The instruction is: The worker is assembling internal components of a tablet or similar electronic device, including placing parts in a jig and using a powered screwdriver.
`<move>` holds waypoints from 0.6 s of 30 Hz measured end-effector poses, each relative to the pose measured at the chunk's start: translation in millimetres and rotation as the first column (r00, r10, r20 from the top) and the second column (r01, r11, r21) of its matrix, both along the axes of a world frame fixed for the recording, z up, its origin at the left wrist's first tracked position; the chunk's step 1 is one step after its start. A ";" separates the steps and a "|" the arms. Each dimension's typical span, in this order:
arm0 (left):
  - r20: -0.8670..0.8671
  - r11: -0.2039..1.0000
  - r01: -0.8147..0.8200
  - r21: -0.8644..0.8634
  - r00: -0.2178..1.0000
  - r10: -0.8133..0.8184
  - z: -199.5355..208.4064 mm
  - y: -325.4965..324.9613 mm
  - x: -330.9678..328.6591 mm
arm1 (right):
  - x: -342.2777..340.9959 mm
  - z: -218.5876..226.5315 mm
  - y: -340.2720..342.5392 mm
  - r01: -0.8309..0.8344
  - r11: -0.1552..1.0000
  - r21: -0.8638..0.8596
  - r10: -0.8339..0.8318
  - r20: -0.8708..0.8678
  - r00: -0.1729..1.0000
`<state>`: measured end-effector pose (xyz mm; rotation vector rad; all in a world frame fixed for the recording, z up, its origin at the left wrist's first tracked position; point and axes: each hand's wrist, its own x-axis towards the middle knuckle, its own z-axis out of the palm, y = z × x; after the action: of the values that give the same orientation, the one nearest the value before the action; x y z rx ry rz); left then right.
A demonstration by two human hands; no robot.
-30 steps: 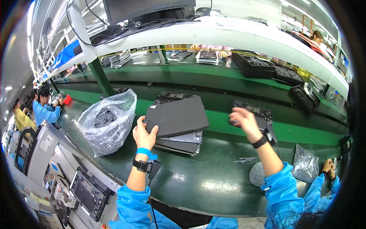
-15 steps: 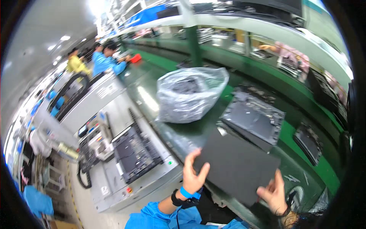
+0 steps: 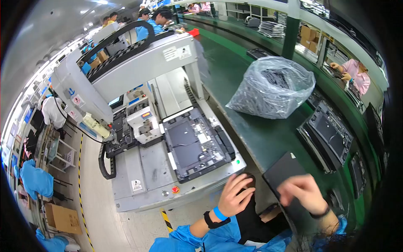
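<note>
- Electronics factory — a long green tabletop point(image 3: 252, 134) runs past workers point(image 3: 156, 29) in blue and pink.
- A grey gantry machine point(image 3: 145, 69) carries an opened laptop base point(image 3: 181, 145) — insides bared.
- Black-and-yellow tape point(image 3: 81, 176) lines the floor point(image 3: 98, 203).

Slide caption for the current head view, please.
Right hand over a flat dark-grey rectangular panel; left hand near a grey metal machine bearing a flat black electronic chassis.

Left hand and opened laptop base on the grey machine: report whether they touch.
Apart. The head view shows a strip of the grey machine between the left hand and the opened laptop base.
</note>
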<state>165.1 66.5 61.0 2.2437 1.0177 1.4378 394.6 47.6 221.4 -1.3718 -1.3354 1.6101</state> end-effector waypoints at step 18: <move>-0.460 0.820 -0.570 -0.060 0.745 0.484 -14.5 1.0 -103.7 | -241.0 -93.4 250.2 0.149 0.979 0.140 -0.187 0.325 0.927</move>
<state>61.5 67.5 46.5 2.2634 1.9861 0.9466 153.6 297.8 128.0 -1.6959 -1.4313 1.2041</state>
